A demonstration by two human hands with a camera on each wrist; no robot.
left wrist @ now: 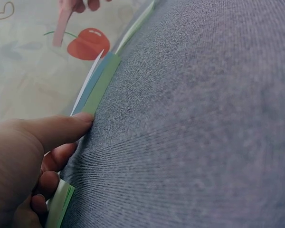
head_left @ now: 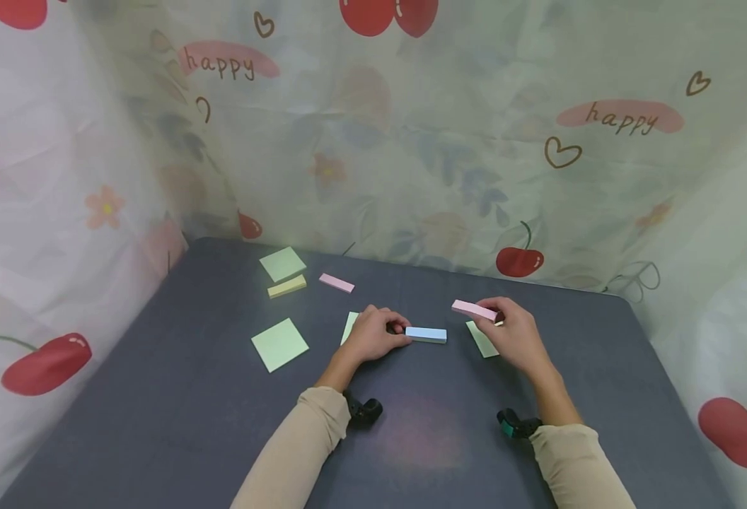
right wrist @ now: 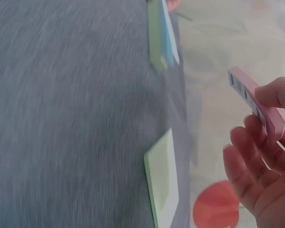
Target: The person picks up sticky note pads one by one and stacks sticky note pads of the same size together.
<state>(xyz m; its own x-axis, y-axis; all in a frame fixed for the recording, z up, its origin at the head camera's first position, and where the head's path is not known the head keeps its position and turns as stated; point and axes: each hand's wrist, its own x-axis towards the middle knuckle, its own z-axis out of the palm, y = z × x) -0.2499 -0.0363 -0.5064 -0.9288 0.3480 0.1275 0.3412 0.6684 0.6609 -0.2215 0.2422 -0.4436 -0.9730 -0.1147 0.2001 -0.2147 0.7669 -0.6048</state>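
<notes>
My left hand [head_left: 375, 336] pinches the left end of a narrow blue sticky-note pad [head_left: 427, 335] with thumb and fingers. In the left wrist view a green layer [left wrist: 102, 85] lies under the blue one, and a pale top sheet stands slightly away. Raised above the table, a narrow pink sticky-note pad [head_left: 473, 309] is held between the thumb and fingers of my right hand [head_left: 518, 335]. Printed marks show along one face of this pink pad [right wrist: 256, 102] in the right wrist view. Below the right hand lies a pale green square pad [head_left: 483, 341], partly covered by it.
Another pale green pad [head_left: 349, 326] is mostly hidden behind the left hand. Farther left are two green square pads [head_left: 280, 345], one near the back edge, with a yellow strip pad [head_left: 287, 286] and a pink strip [head_left: 337, 283]. A printed curtain [head_left: 412, 177] borders the dark table [head_left: 176, 396].
</notes>
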